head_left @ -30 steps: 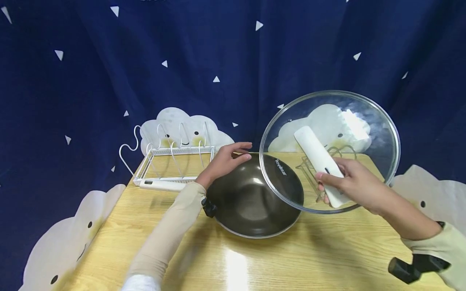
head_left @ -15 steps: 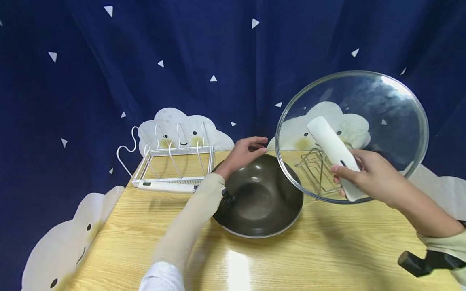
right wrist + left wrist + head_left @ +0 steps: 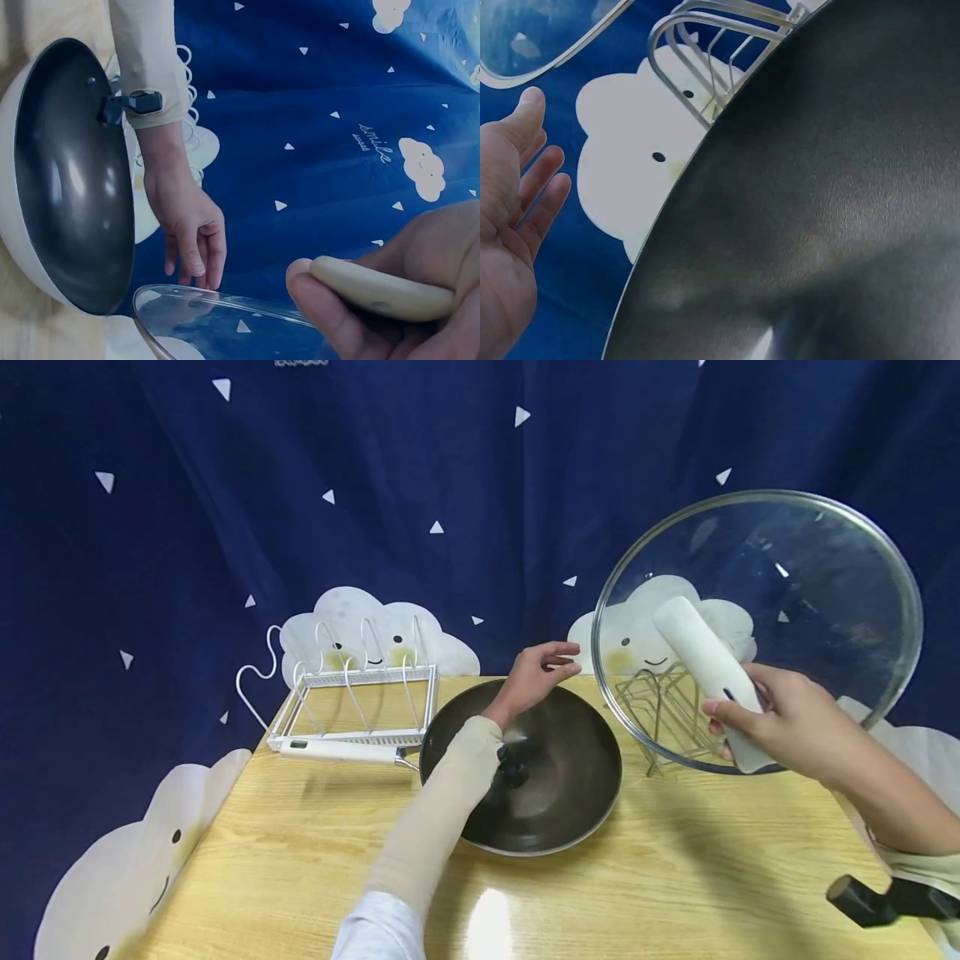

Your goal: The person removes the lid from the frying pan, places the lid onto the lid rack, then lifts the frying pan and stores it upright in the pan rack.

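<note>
In the head view a dark wok (image 3: 558, 777) stands on the table, its white handle (image 3: 337, 750) pointing left. My right hand (image 3: 787, 722) grips the long white handle of a big glass lid (image 3: 840, 602), held up and tilted at the right. Above the wok's far rim, my left hand (image 3: 536, 677) reaches toward the lid with fingers loosely extended, holding nothing. In the left wrist view a gap shows between the left hand (image 3: 514, 202) and the lid rim (image 3: 551, 67). The right wrist view shows fingers wrapped around the lid handle (image 3: 382, 289).
A white wire rack (image 3: 352, 693) stands at the back left, behind the wok handle. Behind the lid, at the back right, is a smaller metal wire rack (image 3: 652, 710). A dark blue curtain (image 3: 450, 443) hangs behind the wooden table (image 3: 637, 893).
My right hand has carried the lid up and to the right, away from over the wok. My left hand has followed rightward across the wok's far rim.
</note>
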Demonstrator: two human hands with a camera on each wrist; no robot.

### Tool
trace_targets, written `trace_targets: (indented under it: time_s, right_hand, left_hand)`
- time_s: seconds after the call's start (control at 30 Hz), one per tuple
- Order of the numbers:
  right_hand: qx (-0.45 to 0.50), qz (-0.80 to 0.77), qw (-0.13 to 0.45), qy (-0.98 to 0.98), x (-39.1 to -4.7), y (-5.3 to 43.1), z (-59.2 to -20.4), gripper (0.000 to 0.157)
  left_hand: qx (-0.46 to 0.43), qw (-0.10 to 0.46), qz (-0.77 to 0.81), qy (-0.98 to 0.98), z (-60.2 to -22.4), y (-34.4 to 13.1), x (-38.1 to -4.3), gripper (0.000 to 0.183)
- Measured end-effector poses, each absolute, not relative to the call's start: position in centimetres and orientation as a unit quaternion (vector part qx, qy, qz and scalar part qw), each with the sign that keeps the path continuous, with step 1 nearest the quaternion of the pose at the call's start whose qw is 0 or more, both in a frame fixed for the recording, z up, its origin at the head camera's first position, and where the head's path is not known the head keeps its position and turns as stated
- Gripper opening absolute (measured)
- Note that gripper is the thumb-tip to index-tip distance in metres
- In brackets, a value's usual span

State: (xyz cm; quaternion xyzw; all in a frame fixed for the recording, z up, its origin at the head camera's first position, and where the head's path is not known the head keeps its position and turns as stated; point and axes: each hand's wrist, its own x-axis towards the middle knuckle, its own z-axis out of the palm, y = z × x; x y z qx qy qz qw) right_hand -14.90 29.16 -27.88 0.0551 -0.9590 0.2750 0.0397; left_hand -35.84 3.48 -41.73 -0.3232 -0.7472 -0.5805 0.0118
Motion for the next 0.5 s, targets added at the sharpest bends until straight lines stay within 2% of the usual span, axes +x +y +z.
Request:
trace_targets:
  time_s: [0.23,0.5]
  right_hand:
    - [0.036,0.297,0.009,-0.954,-14.6,30.0,-27.4,0.052]
    - [0.021,0.283,0.019,-0.959,-14.2,30.9,-26.9,0.050]
  left_hand:
    - [-0.328,0.008,-0.563,-0.758,-42.0,6.2,-36.2,0.035]
    - [-0.356,-0.013,-0.531,-0.769,-42.2,9.2,-36.0,0.037]
